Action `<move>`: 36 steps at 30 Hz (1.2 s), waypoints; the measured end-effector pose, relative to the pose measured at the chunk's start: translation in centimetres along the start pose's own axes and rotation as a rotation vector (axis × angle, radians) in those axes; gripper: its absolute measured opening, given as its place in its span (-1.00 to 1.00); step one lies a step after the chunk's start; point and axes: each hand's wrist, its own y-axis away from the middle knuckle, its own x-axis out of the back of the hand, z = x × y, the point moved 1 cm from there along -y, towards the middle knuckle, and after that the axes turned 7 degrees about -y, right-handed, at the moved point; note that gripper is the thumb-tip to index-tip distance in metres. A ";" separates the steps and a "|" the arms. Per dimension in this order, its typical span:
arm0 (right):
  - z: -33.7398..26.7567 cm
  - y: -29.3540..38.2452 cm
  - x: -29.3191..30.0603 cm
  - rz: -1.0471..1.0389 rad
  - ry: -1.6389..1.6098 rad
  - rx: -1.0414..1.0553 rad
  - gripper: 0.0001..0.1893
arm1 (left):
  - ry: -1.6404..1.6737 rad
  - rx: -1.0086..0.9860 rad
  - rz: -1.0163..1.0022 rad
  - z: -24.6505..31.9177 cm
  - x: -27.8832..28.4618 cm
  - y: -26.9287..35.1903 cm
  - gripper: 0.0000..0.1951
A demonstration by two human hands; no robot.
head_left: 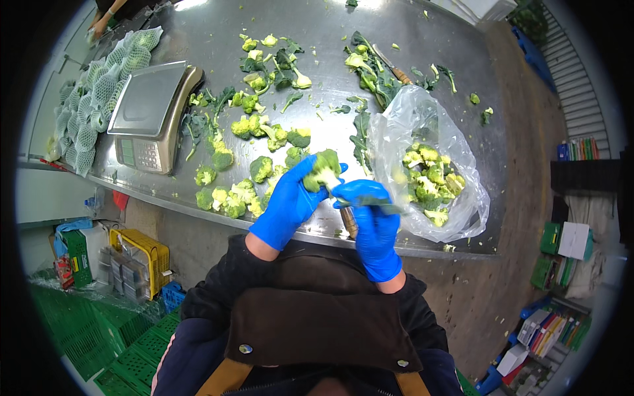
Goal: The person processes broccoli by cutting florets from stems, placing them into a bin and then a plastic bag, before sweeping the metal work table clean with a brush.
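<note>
My left hand (292, 200), in a blue glove, is closed around a broccoli floret (324, 171) with a pale stem. My right hand (372, 208), also gloved in blue, touches the stem and grips a green broccoli leaf (374, 201). A knife with a wooden handle (349, 222) lies at the table's edge just under my hands; its blade is hidden. Cut broccoli florets (242, 190) are spread to the left. On the right, a clear plastic bag (468, 183) stands open with florets (428, 180) inside.
The steel table (208, 29) carries a weighing scale (148, 114) at left, beside broccoli in white net sleeves (94, 104). Leaves and trimmings (282, 67) lie further back. Another knife (396, 72) lies behind the bag. A co-worker's hand (99, 27) shows at top left. Crates (148, 257) stand below.
</note>
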 end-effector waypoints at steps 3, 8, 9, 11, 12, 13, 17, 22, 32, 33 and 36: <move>-2.8 -1.2 3.2 0.188 -0.052 0.091 -0.77 | 0.087 -0.181 0.079 1.6 2.9 -2.4 -0.54; -3.6 -5.9 14.7 0.800 -0.218 0.123 -0.66 | 0.192 0.024 -0.094 1.3 -1.7 0.7 -0.50; -2.9 -6.2 15.6 0.890 -0.395 0.005 -0.65 | 0.103 0.013 -0.304 1.3 -0.2 0.7 -0.49; 0.2 -3.2 14.8 0.591 0.244 0.056 -0.63 | -0.061 -0.193 -0.037 -0.1 -2.6 1.1 -0.48; 3.9 -0.5 14.8 0.383 0.061 -0.134 -0.64 | -0.043 -0.165 -0.055 -0.5 -2.6 1.3 -0.46; 6.7 1.9 13.8 0.174 -0.126 -0.313 -0.65 | -0.029 -0.136 -0.077 -0.6 -2.4 1.3 -0.44; 7.7 4.7 6.6 -0.208 1.014 -0.299 -0.58 | 0.113 -0.021 -0.257 -0.5 -1.5 2.3 -0.34; 11.8 6.0 6.8 -0.364 1.193 -0.258 -0.61 | 0.317 0.043 -0.216 -1.2 -1.6 3.4 -0.29; 10.3 4.2 7.5 -0.067 0.088 -0.837 -0.77 | 0.165 -0.063 -0.023 -1.4 -0.1 4.2 -0.43; 8.9 4.2 7.5 0.012 -0.081 -0.879 -0.76 | 0.056 -0.096 -0.010 -1.5 0.0 4.3 -0.43; 4.8 3.4 6.5 -0.004 0.229 -0.600 -0.73 | -0.172 -0.175 0.045 -1.6 -0.1 4.6 -0.44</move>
